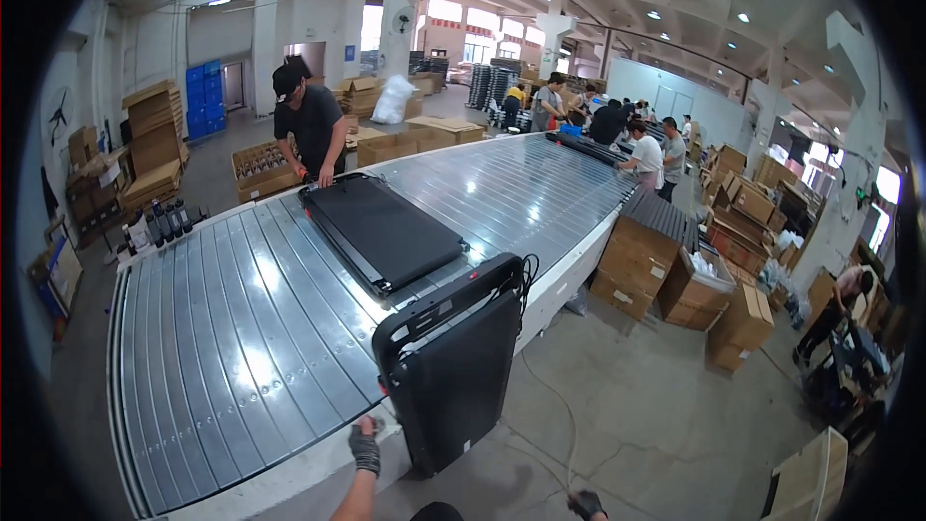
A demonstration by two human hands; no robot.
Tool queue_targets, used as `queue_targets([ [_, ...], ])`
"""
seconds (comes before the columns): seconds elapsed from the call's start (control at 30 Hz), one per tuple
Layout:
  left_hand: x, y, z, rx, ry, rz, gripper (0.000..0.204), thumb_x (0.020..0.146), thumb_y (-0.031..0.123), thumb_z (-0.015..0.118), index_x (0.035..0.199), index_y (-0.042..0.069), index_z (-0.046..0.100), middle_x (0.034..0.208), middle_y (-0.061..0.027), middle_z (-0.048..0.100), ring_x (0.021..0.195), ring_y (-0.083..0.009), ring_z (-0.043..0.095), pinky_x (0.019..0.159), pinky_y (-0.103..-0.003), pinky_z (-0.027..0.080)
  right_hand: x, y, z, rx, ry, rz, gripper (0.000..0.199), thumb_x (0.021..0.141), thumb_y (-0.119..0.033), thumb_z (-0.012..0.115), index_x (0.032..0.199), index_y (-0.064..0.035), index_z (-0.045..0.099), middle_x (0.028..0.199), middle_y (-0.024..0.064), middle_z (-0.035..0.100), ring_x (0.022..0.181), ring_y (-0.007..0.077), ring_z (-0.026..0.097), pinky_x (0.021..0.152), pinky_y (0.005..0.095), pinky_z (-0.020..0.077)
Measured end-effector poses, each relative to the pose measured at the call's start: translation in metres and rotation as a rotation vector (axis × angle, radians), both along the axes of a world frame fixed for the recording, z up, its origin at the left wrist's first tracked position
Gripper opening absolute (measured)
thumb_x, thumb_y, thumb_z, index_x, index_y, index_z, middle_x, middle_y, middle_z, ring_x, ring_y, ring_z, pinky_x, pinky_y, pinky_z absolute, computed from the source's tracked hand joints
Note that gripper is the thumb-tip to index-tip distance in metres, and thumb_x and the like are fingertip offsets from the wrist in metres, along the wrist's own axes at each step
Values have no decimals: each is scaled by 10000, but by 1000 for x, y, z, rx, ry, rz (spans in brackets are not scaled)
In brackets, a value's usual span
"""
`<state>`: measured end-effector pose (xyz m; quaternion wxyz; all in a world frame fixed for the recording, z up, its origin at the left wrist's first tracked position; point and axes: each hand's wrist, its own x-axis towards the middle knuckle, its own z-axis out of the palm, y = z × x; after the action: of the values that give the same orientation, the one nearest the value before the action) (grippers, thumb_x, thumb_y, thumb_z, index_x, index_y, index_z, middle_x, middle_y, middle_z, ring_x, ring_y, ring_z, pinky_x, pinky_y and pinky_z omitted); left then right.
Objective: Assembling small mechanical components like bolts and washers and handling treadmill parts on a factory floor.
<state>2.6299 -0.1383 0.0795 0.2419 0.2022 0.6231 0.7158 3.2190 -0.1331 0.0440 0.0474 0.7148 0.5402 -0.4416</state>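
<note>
My left hand (pixel 365 446), in a grey glove with bare fingertips, is at the near edge of the slatted metal conveyor (pixel 217 367). Its fingers are curled together, with a small pale thing at the tips that I cannot make out. Just right of it, a black folded treadmill (pixel 453 381) stands on edge against the conveyor's side, its handle frame uppermost. My right hand (pixel 585 504), in a dark glove, is low at the lower edge of the picture. It looks closed beside the end of a thin pale hose (pixel 573 425); what it grips is hidden.
Another black treadmill (pixel 386 232) lies flat on the conveyor, where a co-worker (pixel 311 130) in a dark shirt handles its far end. Dark bottles (pixel 166 222) line the far-left edge. Cardboard boxes (pixel 632 260) stand right of the conveyor; the hose trails across the floor.
</note>
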Motion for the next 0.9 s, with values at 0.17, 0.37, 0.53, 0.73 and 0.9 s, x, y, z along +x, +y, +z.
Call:
queue_targets([
  [0.17, -39, 74, 13, 36, -81, 182, 567, 1000, 519, 552, 1260, 23, 641, 1052, -58, 676, 897, -144, 590, 814, -283, 474, -104, 193, 40, 271, 713, -113, 412, 976, -393, 576, 1065, -8, 689, 891, 86, 727, 827, 176, 686, 732, 328, 534],
  [0.37, -56, 144, -16, 191, -337, 84, 554, 1009, 490, 520, 1192, -12, 666, 1102, -74, 687, 984, -212, 637, 878, -359, 515, -177, 335, 97, 66, 907, 3, 481, 1012, -456, 514, 1213, -38, 639, 1118, 73, 707, 1037, 185, 663, 888, 345, 507],
  [0.53, -64, 138, -32, 122, -155, 125, 452, 993, 415, 559, 1128, 0, 677, 1003, -108, 698, 897, -221, 664, 805, -385, 537, -242, 446, 116, 203, 915, -9, 420, 1016, -402, 484, 1198, -63, 652, 1113, 58, 705, 1059, 179, 640, 908, 343, 492],
  [0.73, 21, 224, 71, -171, 89, 14, 362, 987, 367, 564, 1051, 26, 667, 866, -65, 690, 801, -187, 668, 726, -342, 541, -222, 560, 69, 435, 762, 109, 417, 1014, -408, 447, 1063, -76, 695, 1041, 67, 700, 1014, 176, 634, 897, 330, 483],
  [0.9, 10, 202, 30, -125, 80, 35, 366, 1001, 366, 551, 1035, 20, 665, 841, -61, 682, 782, -179, 665, 711, -332, 540, -225, 573, 57, 532, 805, 572, 470, 1021, -472, 450, 1157, -64, 638, 1251, 82, 643, 997, 184, 638, 881, 340, 511],
])
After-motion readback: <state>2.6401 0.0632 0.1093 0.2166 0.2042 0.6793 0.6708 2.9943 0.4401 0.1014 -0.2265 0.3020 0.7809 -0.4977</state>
